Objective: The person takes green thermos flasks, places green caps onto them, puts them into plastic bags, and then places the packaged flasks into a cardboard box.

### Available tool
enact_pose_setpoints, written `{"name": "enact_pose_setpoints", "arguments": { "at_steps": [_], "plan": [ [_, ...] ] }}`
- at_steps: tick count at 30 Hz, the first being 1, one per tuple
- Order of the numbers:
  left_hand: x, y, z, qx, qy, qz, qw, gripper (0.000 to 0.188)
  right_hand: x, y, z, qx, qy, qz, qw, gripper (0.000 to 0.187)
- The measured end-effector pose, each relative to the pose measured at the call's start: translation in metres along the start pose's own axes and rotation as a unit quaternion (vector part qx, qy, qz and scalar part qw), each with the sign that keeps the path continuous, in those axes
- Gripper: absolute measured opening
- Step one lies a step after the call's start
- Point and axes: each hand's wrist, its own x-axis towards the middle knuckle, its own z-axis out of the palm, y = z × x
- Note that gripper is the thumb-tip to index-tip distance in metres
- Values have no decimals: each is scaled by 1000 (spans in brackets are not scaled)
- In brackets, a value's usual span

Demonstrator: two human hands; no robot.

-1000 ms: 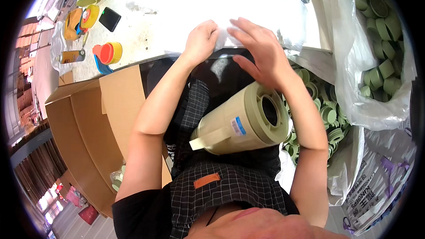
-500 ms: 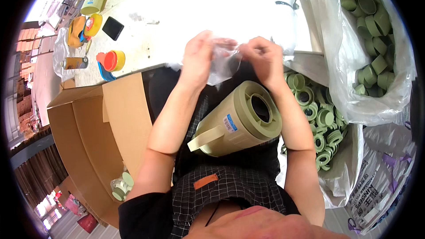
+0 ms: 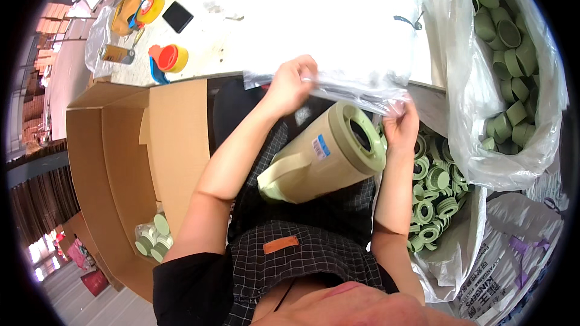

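Both hands (image 3: 292,87) (image 3: 401,128), curled closed, grip a clear plastic bag (image 3: 357,93).

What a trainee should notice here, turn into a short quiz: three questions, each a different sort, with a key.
1. What do the left hand and right hand hold between them?
A) a cardboard flap
B) clear plastic film
C) a green cup

2. True or false: the green jug is tilted, with its open top nearer the right hand than the left hand.

3. Fill in: the black phone lies on the ____.

Key: 1. B; 2. true; 3. table.
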Motion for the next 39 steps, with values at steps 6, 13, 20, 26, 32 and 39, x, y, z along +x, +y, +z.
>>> {"name": "enact_pose_setpoints", "arguments": {
  "at_steps": [6, 13, 20, 26, 32, 39],
  "plan": [
    [-81, 34, 13, 35, -28, 194, 980, 46, -129, 61, -40, -369, -87, -400, 834, 31],
    [-231, -68, -23, 299, 142, 57, 942, 63, -201, 98, -24, -636, -352, -100, 679, 54],
    [-291, -46, -99, 162, 554, 25, 816, 70, -219, 128, 101, -498, -612, 175, 588, 69],
    [-433, -111, -282, -209, 567, -116, 788, 50, -234, 164, 108, -487, -683, 165, 518, 55],
    [-515, -278, -276, -17, 478, -480, 736, 44, -214, 147, 60, -620, -493, 176, 584, 41],
    [-555, -364, -312, 110, 412, -560, 710, 38, -183, 136, 55, -623, -406, 163, 648, 34]
  ]
}}
